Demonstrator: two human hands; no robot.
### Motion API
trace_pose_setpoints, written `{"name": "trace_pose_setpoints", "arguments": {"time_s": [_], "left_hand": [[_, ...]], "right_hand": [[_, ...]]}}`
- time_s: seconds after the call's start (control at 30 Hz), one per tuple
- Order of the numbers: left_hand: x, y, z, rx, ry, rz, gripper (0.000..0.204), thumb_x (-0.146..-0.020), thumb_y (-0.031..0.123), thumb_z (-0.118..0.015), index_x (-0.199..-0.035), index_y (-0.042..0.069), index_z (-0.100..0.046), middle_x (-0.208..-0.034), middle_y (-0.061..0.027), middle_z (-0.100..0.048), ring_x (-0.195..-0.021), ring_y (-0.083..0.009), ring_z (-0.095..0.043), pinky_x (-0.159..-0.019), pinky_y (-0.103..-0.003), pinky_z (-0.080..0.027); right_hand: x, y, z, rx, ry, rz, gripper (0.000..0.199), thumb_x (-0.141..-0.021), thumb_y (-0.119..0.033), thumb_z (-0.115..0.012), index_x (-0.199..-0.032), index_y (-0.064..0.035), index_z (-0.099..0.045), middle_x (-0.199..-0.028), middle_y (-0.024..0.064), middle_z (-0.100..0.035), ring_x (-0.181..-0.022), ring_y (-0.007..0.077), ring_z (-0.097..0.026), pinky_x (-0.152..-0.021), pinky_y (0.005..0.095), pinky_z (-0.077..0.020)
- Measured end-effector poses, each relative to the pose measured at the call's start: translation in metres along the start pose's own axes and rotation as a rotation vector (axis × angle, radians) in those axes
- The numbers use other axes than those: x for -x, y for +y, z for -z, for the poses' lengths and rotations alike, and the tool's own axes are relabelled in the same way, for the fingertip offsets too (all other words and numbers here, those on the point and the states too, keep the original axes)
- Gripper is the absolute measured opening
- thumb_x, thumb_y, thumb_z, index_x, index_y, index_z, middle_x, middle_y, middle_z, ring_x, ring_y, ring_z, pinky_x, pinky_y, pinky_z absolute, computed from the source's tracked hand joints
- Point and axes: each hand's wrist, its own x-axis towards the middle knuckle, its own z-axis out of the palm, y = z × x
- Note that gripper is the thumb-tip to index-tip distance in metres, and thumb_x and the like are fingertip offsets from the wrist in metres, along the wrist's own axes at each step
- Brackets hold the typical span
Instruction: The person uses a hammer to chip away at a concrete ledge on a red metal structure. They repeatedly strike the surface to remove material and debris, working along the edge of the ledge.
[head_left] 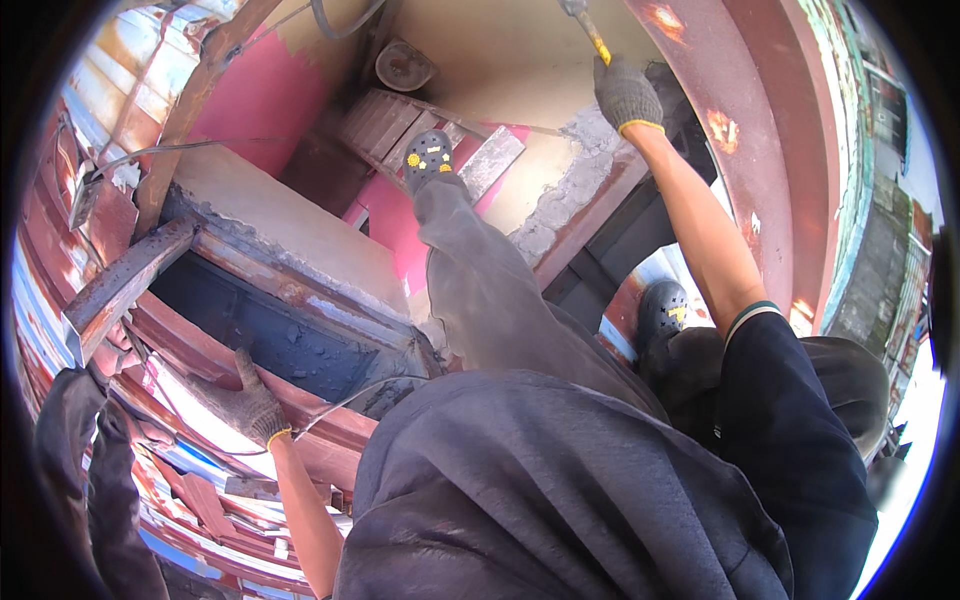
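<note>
My right hand [628,95], in a dark knit glove with a yellow cuff, is raised at the upper right. It is closed around the yellow handle of a hammer [592,30], whose head is partly cut off by the top edge. My left hand [245,403], gloved the same way, lies over a red-brown steel beam [320,420] at the lower left. Its thumb is stretched apart from the other fingers, and nothing shows in its grasp. Beside it runs a dark, debris-strewn channel [270,325].
My clog-shod foot [428,155] stands by grey boards [495,160] over a deep opening with pink and beige walls. The other foot [660,310] is near a curved red-brown beam [760,130]. A metal box section [130,285] juts out left. Dark trouser legs [75,430] of another person are beyond.
</note>
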Motion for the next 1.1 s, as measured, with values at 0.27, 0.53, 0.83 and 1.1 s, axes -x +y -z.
{"name": "trace_pose_setpoints", "arguments": {"time_s": [0.27, 0.53, 0.83, 1.1], "left_hand": [[0.005, 0.003, -0.011, 0.023, -0.005, -0.031, 0.097, -0.084, 0.059, -0.066, -0.150, -0.001, -0.024, -0.152, -0.0222, -0.031, -0.141, -0.0369, -0.032, -0.116, -0.042, -0.033], [-0.003, -0.010, -0.004, -0.036, 0.088, -0.203, 0.091, -0.086, 0.049, -0.069, -0.152, 0.006, -0.024, -0.154, -0.0182, -0.031, -0.142, -0.0343, -0.032, -0.116, -0.044, -0.032], [-0.001, 0.008, -0.016, 0.050, 0.029, -0.094, 0.099, -0.080, 0.053, -0.073, -0.149, -0.001, -0.027, -0.151, -0.0240, -0.033, -0.139, -0.0359, -0.036, -0.114, -0.043, -0.035], [0.004, -0.009, 0.001, -0.033, 0.078, -0.125, 0.092, -0.085, 0.055, -0.067, -0.151, 0.005, -0.026, -0.151, -0.0199, -0.035, -0.139, -0.0355, -0.036, -0.114, -0.043, -0.036]], "right_hand": [[-0.024, 0.090, -0.087, 0.347, -0.437, 0.195, 0.042, -0.098, -0.032, -0.042, -0.113, 0.0004, -0.064, -0.102, 0.0274, -0.066, -0.094, 0.0425, -0.066, -0.084, 0.0503, -0.0500], [0.003, -0.065, 0.018, 0.103, 0.006, 0.585, 0.036, -0.096, -0.032, -0.046, -0.101, -0.0011, -0.064, -0.097, 0.0234, -0.067, -0.085, 0.0455, -0.064, -0.071, 0.0501, -0.0519], [-0.061, 0.145, -0.068, 0.562, -0.500, 0.277, 0.041, -0.095, -0.034, -0.047, -0.111, -0.0015, -0.067, -0.105, 0.0227, -0.069, -0.094, 0.0369, -0.068, -0.077, 0.0465, -0.0526], [-0.028, -0.128, 0.065, -0.041, 0.314, 0.925, 0.037, -0.100, -0.034, -0.045, -0.101, -0.0013, -0.061, -0.075, 0.0281, -0.065, -0.068, 0.0440, -0.066, -0.059, 0.0519, -0.0513]]}}
